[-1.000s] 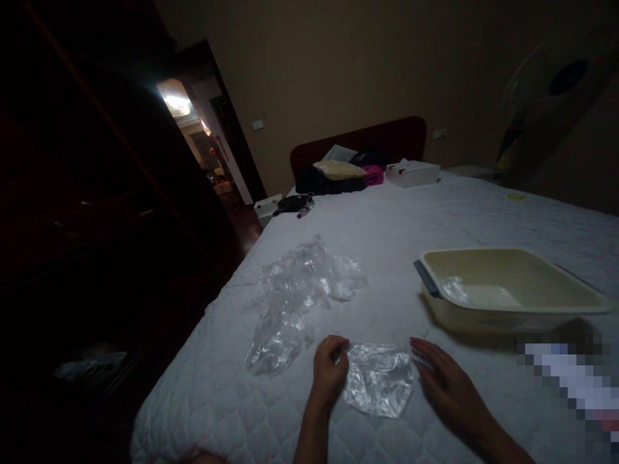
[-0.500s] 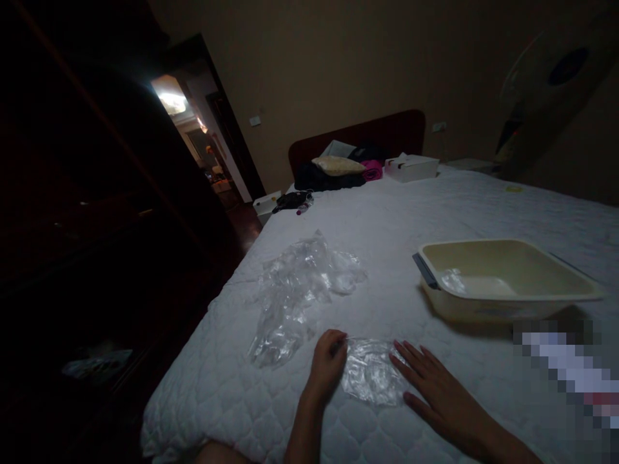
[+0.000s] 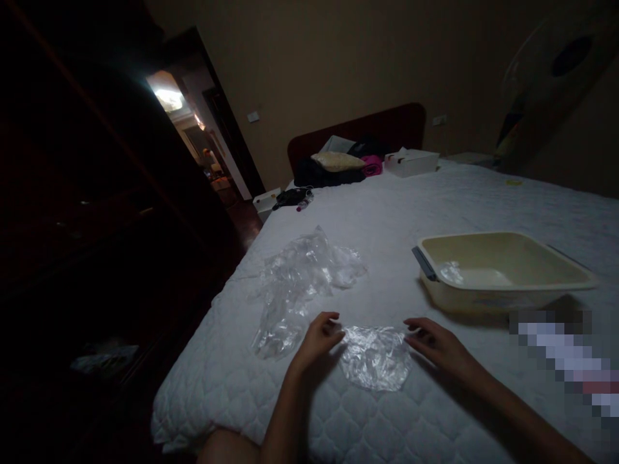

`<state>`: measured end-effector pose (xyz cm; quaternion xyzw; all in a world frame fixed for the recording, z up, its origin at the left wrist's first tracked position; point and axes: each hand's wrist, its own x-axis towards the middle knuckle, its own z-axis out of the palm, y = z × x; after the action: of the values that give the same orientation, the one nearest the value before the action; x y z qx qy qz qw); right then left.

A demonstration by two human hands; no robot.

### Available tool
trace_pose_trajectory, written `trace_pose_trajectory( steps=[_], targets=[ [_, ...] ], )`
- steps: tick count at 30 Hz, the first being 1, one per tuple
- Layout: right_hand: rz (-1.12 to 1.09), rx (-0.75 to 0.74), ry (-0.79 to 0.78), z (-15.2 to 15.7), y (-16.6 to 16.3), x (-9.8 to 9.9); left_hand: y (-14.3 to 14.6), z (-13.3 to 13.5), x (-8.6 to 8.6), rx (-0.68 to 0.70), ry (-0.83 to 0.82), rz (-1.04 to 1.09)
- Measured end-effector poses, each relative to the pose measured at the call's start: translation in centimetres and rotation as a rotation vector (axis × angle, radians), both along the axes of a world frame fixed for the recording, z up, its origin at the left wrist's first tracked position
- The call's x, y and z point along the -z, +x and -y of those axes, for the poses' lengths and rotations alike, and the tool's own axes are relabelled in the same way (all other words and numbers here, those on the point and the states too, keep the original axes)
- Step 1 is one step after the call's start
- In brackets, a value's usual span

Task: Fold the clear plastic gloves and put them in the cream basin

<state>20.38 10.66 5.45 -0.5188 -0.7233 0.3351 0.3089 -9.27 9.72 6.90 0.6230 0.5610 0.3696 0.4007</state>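
A clear plastic bag (image 3: pixel 376 359), crinkled and laid flat in a small piece, is on the white quilted bedspread in front of me. My left hand (image 3: pixel 319 338) is at its upper left corner, thumb and fingers apart. At the upper right corner is my right hand (image 3: pixel 438 345), its fingers loosely curved and parted from the thumb. Whether the fingertips touch the bag's edges I cannot tell. Farther left lies a heap of crumpled clear plastic bags (image 3: pixel 307 277). To the right stands a cream plastic basin (image 3: pixel 503 299) with grey handles, a small crumpled clear plastic piece (image 3: pixel 451 272) inside it.
Near the headboard (image 3: pixel 411 122) are a pillow (image 3: pixel 338 161), dark cloth, a pink roll (image 3: pixel 372 165) and a white box (image 3: pixel 411 163). A black item (image 3: pixel 291 198) lies at the bed's left edge. A fan (image 3: pixel 565 71) stands at the right; a blurred patch covers the lower right.
My right hand has lifted off the bag's surface and moved to its upper right corner. The left hand has opened from its closed pose. The bag's lower edge looks more rounded.
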Motion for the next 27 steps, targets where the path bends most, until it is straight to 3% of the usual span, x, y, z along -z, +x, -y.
trace_pose_trajectory(
  steps=[3, 7, 15, 27],
  targets=[
    [0.070, -0.085, -0.105, -2.1, -0.7, -0.8, 0.0, -1.5, -0.9, 0.209, -0.084, -0.175],
    [0.230, -0.158, -0.179, -3.4, -1.6, -1.1, 0.4, -2.7, -1.3, 0.304, -0.122, -0.276],
    [0.266, -0.140, -0.197, -2.7, -2.2, -0.8, 1.3, -2.2, -0.8, 0.298, -0.081, -0.430],
    [0.322, -0.092, -0.070, -1.3, -2.9, -0.1, 1.7, -0.2, -0.5, 0.212, 0.086, -0.517]
  ],
)
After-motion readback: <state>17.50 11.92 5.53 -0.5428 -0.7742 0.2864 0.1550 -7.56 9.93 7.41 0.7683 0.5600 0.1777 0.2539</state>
